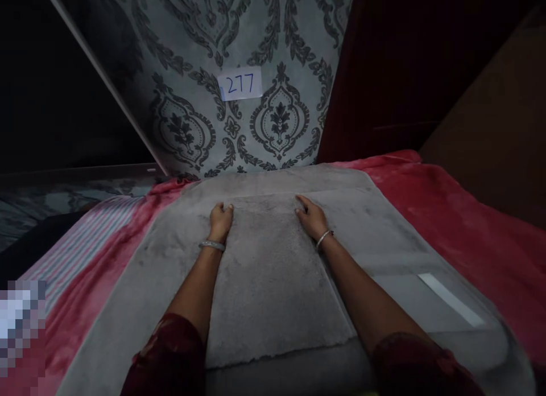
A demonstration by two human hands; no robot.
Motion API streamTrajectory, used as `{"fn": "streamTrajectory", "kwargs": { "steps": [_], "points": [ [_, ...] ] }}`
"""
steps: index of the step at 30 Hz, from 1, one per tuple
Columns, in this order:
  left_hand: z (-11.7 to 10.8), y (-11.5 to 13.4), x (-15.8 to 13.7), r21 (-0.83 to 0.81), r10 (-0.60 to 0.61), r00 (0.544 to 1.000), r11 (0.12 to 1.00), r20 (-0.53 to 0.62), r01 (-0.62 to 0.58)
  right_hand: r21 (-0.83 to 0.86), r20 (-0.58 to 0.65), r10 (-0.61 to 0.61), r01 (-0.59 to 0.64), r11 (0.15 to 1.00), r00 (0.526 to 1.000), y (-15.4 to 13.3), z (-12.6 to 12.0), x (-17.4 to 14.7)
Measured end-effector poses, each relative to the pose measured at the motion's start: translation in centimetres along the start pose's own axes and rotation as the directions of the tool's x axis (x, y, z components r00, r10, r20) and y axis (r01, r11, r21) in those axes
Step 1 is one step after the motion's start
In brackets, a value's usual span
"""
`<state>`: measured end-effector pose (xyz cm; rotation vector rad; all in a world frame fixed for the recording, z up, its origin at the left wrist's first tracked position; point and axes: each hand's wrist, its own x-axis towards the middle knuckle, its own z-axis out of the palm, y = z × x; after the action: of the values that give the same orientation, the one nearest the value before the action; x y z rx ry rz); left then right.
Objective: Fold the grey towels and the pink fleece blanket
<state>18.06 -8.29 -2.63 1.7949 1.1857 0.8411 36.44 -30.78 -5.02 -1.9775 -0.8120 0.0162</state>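
A grey plush cloth (268,282), like a towel, lies flat as a long panel on a wider grey cloth (162,265). My left hand (220,222) rests at the panel's far left corner, thumb and forefinger apart. At the far right corner is my right hand (312,217), its forefinger pointing inward and its thumb a little apart from it. Neither hand shows anything clearly gripped, and the remaining fingers are partly hidden. Both wrists carry bracelets. The panel's near edge is slightly ragged and lies between my forearms.
Red plush fabric (452,214) spreads beyond the grey cloth on both sides, with a striped cloth (89,236) at left. Behind stands a patterned panel (279,123) bearing a paper label (240,83) marked 277. A shiny surface with a pale strip (452,299) shows at right.
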Motion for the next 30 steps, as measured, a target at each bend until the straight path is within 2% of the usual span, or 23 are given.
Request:
{"fn": "streamTrajectory", "kwargs": {
  "steps": [6, 11, 14, 18, 20, 22, 25, 28, 30],
  "points": [
    [-0.5, 1.2, -0.5, -0.025, -0.02, 0.999, 0.999, 0.041, 0.021, -0.013, -0.002, 0.072, -0.072, 0.997, 0.997, -1.4, -1.9, -0.9],
    [-1.7, 2.7, -2.0, -0.12, -0.069, 0.989, 0.989, 0.133, 0.085, 0.093, 0.135, 0.092, -0.105, 0.99, 0.987, -1.8, -4.2, -5.5],
    [-3.5, 2.6, -3.8, -0.172, -0.1, 0.969, 0.975, 0.225, 0.14, 0.134, 0.209, 0.068, -0.098, 0.986, 0.975, -1.3, -5.0, -8.8],
    [-6.0, 1.0, -7.6, -0.215, -0.05, 0.934, 0.968, 0.353, 0.133, 0.095, 0.177, 0.039, -0.057, 0.994, 0.983, -1.1, -4.9, -11.2],
    [-6.4, 0.3, -9.7, -0.171, -0.002, 0.949, 0.984, 0.314, 0.058, 0.073, 0.141, 0.019, -0.03, 0.997, 0.99, -1.2, -4.5, -11.4],
    [-6.2, 0.0, -11.3, -0.069, 0.069, 0.974, 0.996, 0.217, -0.055, 0.088, 0.1, 0.002, -0.011, 0.996, 0.995, -1.4, -4.2, -11.5],
    [-5.5, -0.2, -12.6, 0.054, 0.171, 0.979, 0.983, 0.111, -0.178, 0.079, 0.043, 0.026, -0.03, 0.996, 0.999, -1.6, -4.3, -11.6],
    [-5.7, -0.8, -12.9, -0.035, 0.189, 0.977, 0.982, 0.098, -0.187, 0.015, 0.058, 0.066, -0.067, 0.998, 0.996, -1.5, -5.0, -11.9],
    [-6.4, -1.4, -13.4, -0.139, 0.147, 0.976, 0.982, 0.159, -0.125, 0.004, 0.118, 0.052, -0.053, 0.999, 0.992, -1.4, -5.6, -12.4]
  ]
}}
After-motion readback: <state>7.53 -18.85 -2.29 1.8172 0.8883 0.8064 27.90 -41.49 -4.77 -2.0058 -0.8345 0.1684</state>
